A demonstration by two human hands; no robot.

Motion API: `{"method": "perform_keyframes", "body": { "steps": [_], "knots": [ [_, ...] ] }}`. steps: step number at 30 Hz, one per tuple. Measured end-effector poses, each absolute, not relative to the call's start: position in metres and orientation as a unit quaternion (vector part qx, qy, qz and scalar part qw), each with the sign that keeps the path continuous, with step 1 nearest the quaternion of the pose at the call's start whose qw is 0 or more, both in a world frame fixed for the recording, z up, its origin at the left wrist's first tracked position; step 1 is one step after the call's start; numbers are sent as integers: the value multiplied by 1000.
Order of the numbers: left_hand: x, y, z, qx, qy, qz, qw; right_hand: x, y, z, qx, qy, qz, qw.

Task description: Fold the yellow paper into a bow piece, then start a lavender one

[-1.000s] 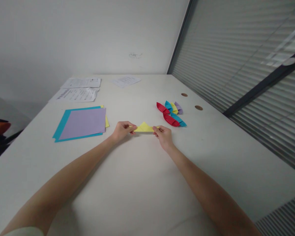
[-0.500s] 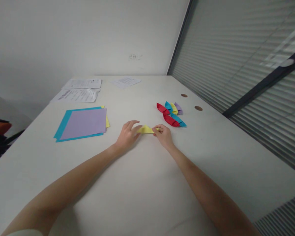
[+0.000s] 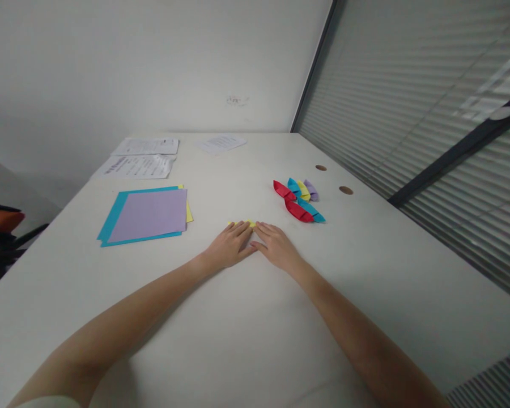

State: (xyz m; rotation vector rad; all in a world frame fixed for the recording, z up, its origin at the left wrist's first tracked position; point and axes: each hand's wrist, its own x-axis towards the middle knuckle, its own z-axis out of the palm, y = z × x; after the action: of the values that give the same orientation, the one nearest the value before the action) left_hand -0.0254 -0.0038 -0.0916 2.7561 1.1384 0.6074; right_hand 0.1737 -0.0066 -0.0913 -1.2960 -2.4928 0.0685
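Head view: both hands down on the table, over a folded yellow strip. Strip lies near the middle of the table, between left and right edges, mostly hidden by fingers; bits show between the hands and just past the left fingertips.

Left hand: palm down, unclenched, fingers laid out flat on the strip, not pinching it. Right hand: same pose, flat, fingertips at the strip; how much paper sits under them can't be told. Thumbs angle in and meet or nearly meet, on the near side of the strip.

Toward the table's left edge, left of the left hand: stack of sheets. Purple sheet on top, blue sheet sticking out at left and along the near side, yellow sheet poking out at right.

Toward the right edge, just beyond the right hand: cluster of folded pieces, close together. Two red pieces, two blue pieces, one yellow piece, one purple piece. Two round holes nearer that edge.

Far left corner: printed papers. Another paper by the far edge. Blinds run along the right edge.
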Motion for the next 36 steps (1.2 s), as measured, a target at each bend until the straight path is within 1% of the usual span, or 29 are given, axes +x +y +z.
{"method": "perform_keyframes", "body": {
  "steps": [5,11,16,22,29,36],
  "knots": [
    [-28,0,-92,903,382,188,55,179,-6,-90,-462,-878,44,119],
    [-33,-1,-91,907,373,188,54,185,-6,-89,-453,-884,50,107],
    [-33,-4,-89,894,408,183,26,183,-7,-88,-460,-882,48,94],
    [-33,-5,-84,891,425,161,11,182,-10,-87,-472,-875,44,98],
    [-29,-8,-85,894,415,169,-9,178,-11,-86,-458,-878,28,138],
    [-32,-8,-82,889,436,142,-16,171,-5,-85,-464,-877,45,118]
  ]
}}
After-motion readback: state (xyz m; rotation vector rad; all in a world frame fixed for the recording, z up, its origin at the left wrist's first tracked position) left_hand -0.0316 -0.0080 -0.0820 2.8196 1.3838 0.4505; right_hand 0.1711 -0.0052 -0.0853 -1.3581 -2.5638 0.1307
